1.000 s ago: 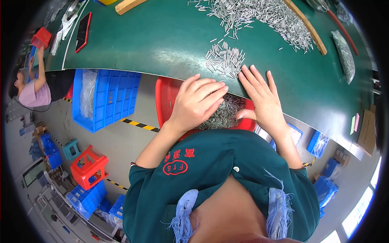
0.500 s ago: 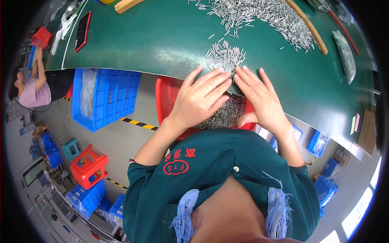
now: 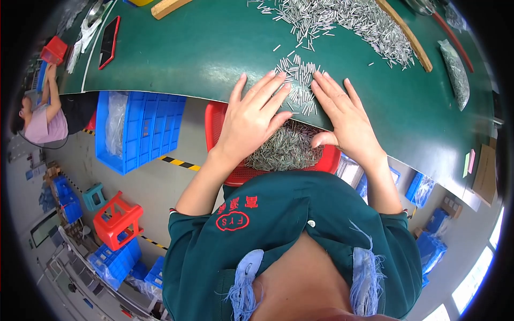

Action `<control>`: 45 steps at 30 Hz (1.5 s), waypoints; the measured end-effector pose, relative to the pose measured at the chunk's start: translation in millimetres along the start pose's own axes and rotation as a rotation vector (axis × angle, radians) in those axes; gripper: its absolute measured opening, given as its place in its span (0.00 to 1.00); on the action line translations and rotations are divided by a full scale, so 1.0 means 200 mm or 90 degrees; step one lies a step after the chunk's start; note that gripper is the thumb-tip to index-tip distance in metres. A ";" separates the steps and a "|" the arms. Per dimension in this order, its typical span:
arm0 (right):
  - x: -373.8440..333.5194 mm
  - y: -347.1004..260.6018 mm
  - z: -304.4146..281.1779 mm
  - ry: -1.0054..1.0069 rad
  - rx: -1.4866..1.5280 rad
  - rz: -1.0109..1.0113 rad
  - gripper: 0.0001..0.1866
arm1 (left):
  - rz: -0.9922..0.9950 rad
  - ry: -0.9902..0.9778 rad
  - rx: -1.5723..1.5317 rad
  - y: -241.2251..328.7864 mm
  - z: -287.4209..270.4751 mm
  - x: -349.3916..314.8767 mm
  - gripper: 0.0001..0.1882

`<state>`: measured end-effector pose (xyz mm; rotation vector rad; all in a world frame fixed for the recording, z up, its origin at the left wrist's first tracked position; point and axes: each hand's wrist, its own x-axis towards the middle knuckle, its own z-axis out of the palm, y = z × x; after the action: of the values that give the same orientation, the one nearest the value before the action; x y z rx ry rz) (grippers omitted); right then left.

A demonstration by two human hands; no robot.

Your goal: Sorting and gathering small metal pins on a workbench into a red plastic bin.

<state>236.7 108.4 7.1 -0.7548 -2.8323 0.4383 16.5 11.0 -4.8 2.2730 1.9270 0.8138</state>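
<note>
A small spread of short metal pins lies at the near edge of the green table. My left hand lies flat along its left side, fingers stretched out and fingertips touching the pins. On the other side my right hand rests with fingers extended and thumb apart, its fingertips at the pins too. Neither hand grips anything. Just below the table edge, under my hands, a red plastic basket holds a heap of the same pins.
A big pile of pins lies at the back beside a wooden strip. A bag of pins is at the right, a red-edged phone at the left. Blue crates stand left of the basket. Another person works at far left.
My hands have moved slightly away from me and apart over the pins. Pins now show between them down to the table edge, and more of the basket's heap is visible.
</note>
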 end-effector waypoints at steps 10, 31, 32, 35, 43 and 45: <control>0.08 0.02 -0.01 0.032 -0.003 -0.027 0.59 | 0.054 -0.008 -0.010 0.00 0.01 0.05 0.28; 0.09 0.07 -0.02 -0.022 0.080 -0.050 0.60 | 0.048 -0.096 0.010 -0.08 -0.04 0.12 0.37; 0.08 0.06 -0.03 -0.020 0.117 -0.055 0.59 | 0.047 -0.089 0.005 -0.07 -0.06 0.13 0.38; 0.09 0.09 -0.03 0.031 0.128 -0.020 0.59 | 0.028 -0.063 0.013 -0.09 -0.02 0.19 0.39; 0.06 0.12 -0.01 0.045 0.091 0.019 0.59 | 0.041 -0.157 -0.015 -0.08 -0.03 0.20 0.44; 0.11 0.08 -0.01 0.060 0.094 -0.004 0.60 | 0.034 -0.143 -0.001 -0.09 -0.01 0.21 0.45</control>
<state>225.4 133.9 5.9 -0.7178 -2.6797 0.5867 2.9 53.8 5.9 2.3101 1.7755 0.5358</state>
